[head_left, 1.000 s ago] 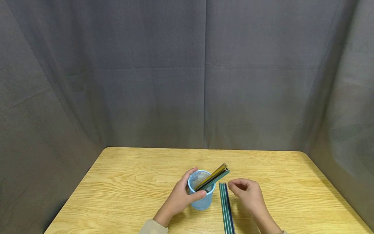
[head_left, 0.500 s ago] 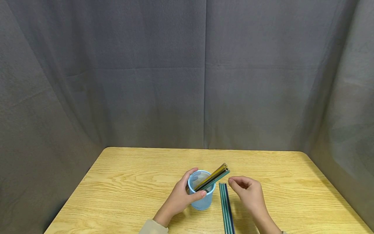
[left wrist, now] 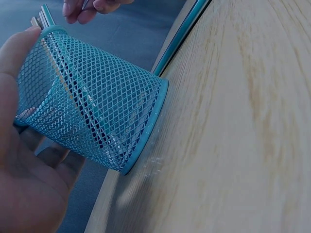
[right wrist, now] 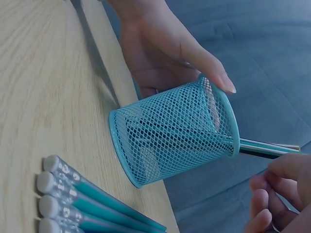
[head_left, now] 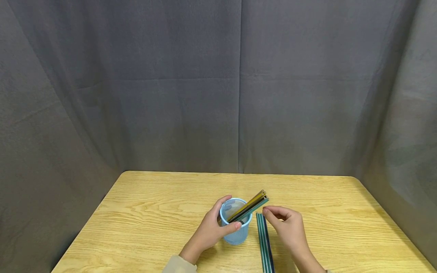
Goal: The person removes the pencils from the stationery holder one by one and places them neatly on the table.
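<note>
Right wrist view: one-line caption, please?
Left hand holding a blue mesh cup of pencils; eraser-tipped pencils lie on the table.

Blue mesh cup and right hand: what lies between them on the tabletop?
In the head view, a row of pencils lies on the tabletop between the mesh cup and the right hand, which is near the row's far end.

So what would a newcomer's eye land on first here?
Probably the light-blue mesh cup in the left hand, with yellow, dark and teal pencils leaning out toward the right. Then the row of teal and dark pencils lying on the wooden table, just right of the cup.
</note>
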The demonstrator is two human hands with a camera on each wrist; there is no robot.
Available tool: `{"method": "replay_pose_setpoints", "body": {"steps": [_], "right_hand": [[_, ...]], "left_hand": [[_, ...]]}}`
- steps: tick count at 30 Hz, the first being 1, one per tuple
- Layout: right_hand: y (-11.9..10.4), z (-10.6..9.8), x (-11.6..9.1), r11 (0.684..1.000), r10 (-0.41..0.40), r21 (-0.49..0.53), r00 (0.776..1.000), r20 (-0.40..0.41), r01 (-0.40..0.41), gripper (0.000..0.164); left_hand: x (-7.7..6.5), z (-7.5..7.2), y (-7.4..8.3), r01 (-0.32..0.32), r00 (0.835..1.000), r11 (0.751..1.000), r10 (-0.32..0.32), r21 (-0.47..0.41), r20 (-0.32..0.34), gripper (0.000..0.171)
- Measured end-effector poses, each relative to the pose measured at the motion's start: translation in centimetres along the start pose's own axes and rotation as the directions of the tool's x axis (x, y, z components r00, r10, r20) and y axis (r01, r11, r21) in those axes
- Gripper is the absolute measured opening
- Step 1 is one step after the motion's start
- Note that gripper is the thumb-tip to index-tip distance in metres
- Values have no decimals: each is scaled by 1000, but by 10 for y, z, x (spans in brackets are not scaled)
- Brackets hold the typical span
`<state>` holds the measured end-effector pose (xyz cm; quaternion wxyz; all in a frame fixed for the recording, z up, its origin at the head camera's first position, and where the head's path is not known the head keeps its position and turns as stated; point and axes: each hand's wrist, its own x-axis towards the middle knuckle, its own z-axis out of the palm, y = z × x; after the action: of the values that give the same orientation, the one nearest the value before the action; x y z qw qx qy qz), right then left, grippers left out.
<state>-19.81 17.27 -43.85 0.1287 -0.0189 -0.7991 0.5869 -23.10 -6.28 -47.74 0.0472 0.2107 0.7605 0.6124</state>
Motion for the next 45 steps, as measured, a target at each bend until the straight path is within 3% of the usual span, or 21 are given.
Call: {"method": "replay_pose_setpoints", "body": {"steps": [25,45], "right_hand": [[-1,14,-5,1000,-30,10,999,-34,30,17],[4,20,-6,999,-51,9,999,1,51,13]], "left_hand": [[2,0,-4,-11,1000,1000,11,4,4,75],[0,1,0,1,1000,1000,-1,-7,7,76]]}}
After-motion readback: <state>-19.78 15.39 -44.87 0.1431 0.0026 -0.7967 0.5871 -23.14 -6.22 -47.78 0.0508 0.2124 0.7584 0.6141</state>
